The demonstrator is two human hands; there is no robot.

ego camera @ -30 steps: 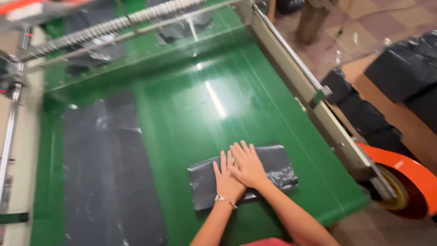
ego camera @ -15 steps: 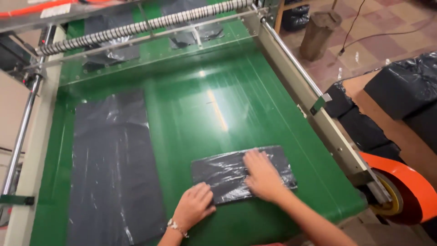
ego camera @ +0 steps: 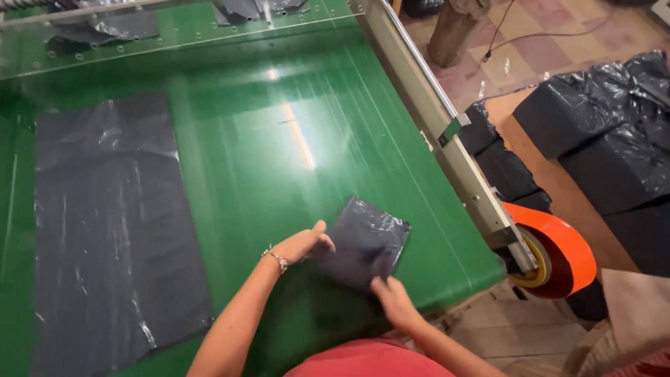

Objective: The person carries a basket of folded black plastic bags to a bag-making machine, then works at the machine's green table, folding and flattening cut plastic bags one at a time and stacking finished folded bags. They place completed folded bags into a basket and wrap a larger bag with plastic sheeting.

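A folded black plastic bag (ego camera: 366,241) is lifted off the green conveyor belt (ego camera: 279,139) near its front right corner. My left hand (ego camera: 303,244) grips the bag's left edge; a thin bracelet is on that wrist. My right hand (ego camera: 391,300) pinches the bag's lower edge, close to my body. The bag hangs tilted between both hands. A large flat black plastic sheet (ego camera: 112,230) lies spread on the belt to the left.
The belt's metal side rail (ego camera: 447,139) runs along the right. An orange tape roll (ego camera: 551,251) sits by the rail's near end. Stacks of black bags (ego camera: 614,139) stand on the floor at right. More black plastic (ego camera: 105,28) lies under the far guard.
The small bag lay flat on the belt under my pressing hands; now it is folded smaller and lifted between both hands. My view has moved closer.
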